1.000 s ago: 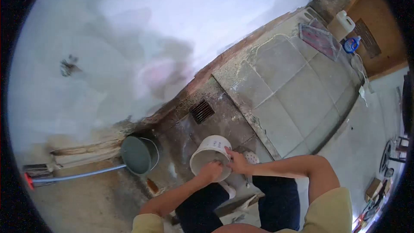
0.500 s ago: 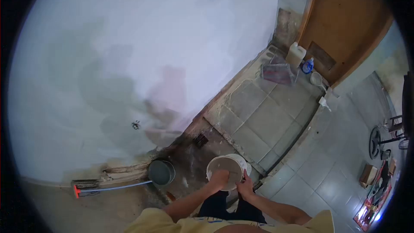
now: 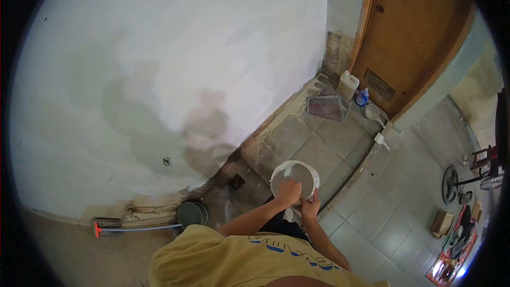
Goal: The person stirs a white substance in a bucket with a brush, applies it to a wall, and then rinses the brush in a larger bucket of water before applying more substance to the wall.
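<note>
A white bucket [image 3: 315, 176] with greyish contents hangs in front of the person's body, over the edge of the tiled step. My right hand [image 3: 309, 205] is closed on the bucket's near right rim. Over the bucket's mouth and partly inside it is my left hand [image 3: 288, 192]; its fingers are bent downward, and what they hold, if anything, cannot be made out. A dark grey bucket [image 3: 192, 214] stands on the floor to the left, by the wall.
A broom [image 3: 108, 228] with a blue handle lies left. Near the wooden door [image 3: 414, 37] stand a white jug [image 3: 348, 84], a blue bottle [image 3: 362, 97] and a dipper [image 3: 372, 112], beside a plastic bag [image 3: 326, 107]. A fan [image 3: 450, 184] and cardboard box [image 3: 442, 224] are at right.
The white bucket and both hands have moved up and slightly right, now over the tiled step. The view has shifted, and more of the yellow shirt shows.
</note>
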Tool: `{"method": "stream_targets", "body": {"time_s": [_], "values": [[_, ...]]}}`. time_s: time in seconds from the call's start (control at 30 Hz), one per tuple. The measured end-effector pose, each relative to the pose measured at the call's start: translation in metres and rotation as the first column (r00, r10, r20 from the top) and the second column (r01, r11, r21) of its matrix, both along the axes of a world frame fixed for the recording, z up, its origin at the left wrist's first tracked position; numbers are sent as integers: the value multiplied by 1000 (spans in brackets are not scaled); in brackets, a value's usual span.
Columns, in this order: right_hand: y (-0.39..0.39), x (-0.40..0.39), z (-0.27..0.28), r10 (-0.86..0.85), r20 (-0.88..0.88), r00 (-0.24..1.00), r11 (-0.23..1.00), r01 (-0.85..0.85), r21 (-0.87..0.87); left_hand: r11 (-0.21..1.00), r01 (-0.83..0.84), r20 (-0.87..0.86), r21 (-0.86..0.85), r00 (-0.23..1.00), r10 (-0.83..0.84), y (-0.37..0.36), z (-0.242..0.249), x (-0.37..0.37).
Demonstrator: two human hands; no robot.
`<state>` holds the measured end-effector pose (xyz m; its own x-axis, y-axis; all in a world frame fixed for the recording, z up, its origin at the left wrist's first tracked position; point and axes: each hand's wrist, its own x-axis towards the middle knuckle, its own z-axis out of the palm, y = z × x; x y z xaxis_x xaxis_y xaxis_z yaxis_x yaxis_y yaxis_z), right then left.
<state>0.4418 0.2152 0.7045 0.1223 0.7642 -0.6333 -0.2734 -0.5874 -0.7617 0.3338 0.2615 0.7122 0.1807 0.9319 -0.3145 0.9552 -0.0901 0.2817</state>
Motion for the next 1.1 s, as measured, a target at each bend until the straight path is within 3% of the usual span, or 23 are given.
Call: {"method": "stream_targets", "body": {"time_s": [0.07,0.13,0.2,0.37,0.43,0.53,0.6,0.67,0.73,0.8,0.83,0.87,0.97,1.07,1.1], "values": [[26,10,-1,25,38,999,998,-27,48,985,-12,-51,174,998,22,28,-12,13],[59,19,-13,-45,-50,998,999,47,28,991,-18,-11,130,1000,19,60,-20,22],[99,28,-29,-8,-55,998,998,12,59,996,-28,30,85,999,25,93,-23,26],[189,59,-20,106,-48,993,988,-100,113,961,42,157,273,984,-88,180,-18,30],[244,64,-5,124,-88,988,992,-125,-4,969,-5,166,248,985,-37,208,15,27],[296,72,23,194,-86,977,979,-187,79,977,-32,128,209,992,5,252,62,29],[324,78,37,193,-32,981,981,-192,26,982,-40,112,185,994,20,281,72,39],[351,79,52,336,98,937,937,-343,67,976,-99,33,192,995,95,312,70,49],[368,84,53,284,71,956,956,-288,58,976,-89,56,198,995,79,333,66,52],[391,92,27,341,203,918,919,-371,133,976,-91,77,200,994,77,356,64,57],[401,93,53,265,42,963,956,-268,122,989,-93,35,114,995,90,367,64,61],[413,98,51,260,44,965,957,-263,121,994,-102,-10,27,995,102,376,62,66],[451,126,46,316,41,948,948,-317,33,976,-217,-11,21,976,217,410,58,93],[468,157,35,362,-7,932,932,-362,-34,972,-223,33,68,975,221,425,54,119],[478,167,30,387,79,919,922,-387,-17,968,-233,36,90,972,230,437,56,128]]}}
